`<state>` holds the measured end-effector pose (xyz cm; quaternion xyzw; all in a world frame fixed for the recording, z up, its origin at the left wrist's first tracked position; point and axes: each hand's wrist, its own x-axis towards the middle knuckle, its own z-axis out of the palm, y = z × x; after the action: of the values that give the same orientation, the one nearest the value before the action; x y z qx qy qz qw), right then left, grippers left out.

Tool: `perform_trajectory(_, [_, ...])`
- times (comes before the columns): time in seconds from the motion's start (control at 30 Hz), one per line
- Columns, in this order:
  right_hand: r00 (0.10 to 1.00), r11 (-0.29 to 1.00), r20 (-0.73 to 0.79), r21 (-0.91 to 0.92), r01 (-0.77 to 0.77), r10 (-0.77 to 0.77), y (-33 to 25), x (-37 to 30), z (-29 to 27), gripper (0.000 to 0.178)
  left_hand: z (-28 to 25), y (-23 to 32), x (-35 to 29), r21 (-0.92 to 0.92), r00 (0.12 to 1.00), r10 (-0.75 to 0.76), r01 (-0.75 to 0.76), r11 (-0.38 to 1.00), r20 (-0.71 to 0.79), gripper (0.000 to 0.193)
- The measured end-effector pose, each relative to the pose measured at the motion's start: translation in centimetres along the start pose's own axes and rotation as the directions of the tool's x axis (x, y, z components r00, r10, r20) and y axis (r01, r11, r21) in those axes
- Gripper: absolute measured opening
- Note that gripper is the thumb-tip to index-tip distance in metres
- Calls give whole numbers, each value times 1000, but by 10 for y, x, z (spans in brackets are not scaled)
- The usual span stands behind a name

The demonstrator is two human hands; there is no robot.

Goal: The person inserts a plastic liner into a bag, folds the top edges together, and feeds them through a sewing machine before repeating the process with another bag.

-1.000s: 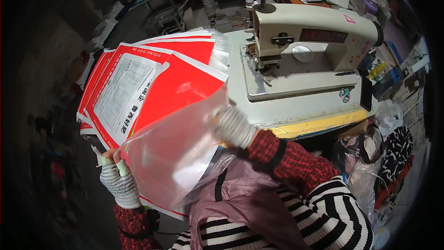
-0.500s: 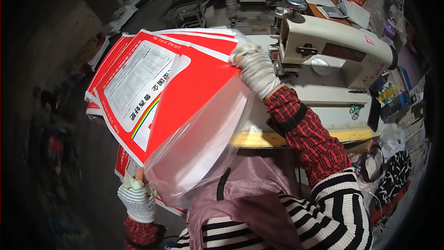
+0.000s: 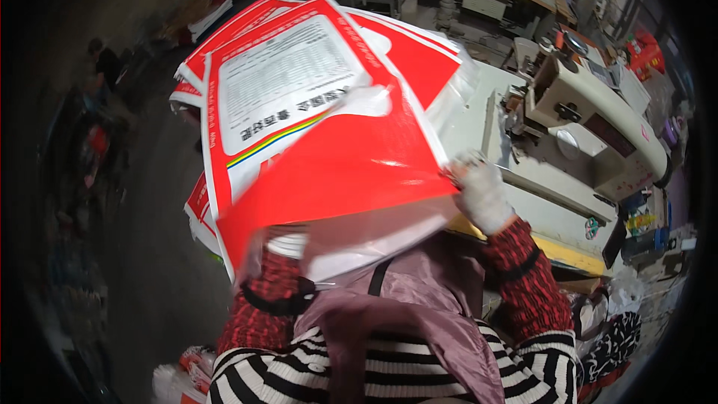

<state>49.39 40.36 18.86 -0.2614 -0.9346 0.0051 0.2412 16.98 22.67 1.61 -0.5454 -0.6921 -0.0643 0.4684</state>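
I'm holding my left hand (image 3: 287,244) under the near mouth of a red-and-white bag (image 3: 351,183), its fingers hidden, can't tell their state, while my right hand (image 3: 482,193) is gripping the mouth's right corner, the bag's long axis running away from me over more bags (image 3: 419,60).

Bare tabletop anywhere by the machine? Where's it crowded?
Two patches: the gap between the red bags and the sewing machine, beyond the right hand; and the strip between that machine and the yellow front edge, left of the scissors. Crowded: the right end, by the dark flat object.
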Motion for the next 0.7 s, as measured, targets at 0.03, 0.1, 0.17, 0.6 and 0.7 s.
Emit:
perform_trajectory(0.03, [997,996,41,51,-66,64,11,-22,3,20,-6,-6,6,-44,994,-33,38,998,106,18])
perform_trajectory(0.1, [991,987,81,111,-116,107,10,-46,8,22,-30,-29,15,-79,943,-99,130,988,318,19])
perform_trajectory(0.17, [990,964,59,227,-135,125,-2,-55,18,22,-62,-58,15,-65,840,-170,236,970,515,21])
perform_trajectory(0.6, [990,974,-2,180,-140,143,-7,-53,24,33,-217,-130,78,-856,483,-706,275,-438,517,23])
perform_trajectory(0.7, [977,954,8,216,-208,211,-17,-54,20,31,-194,-148,60,-658,610,-792,611,440,37,29])
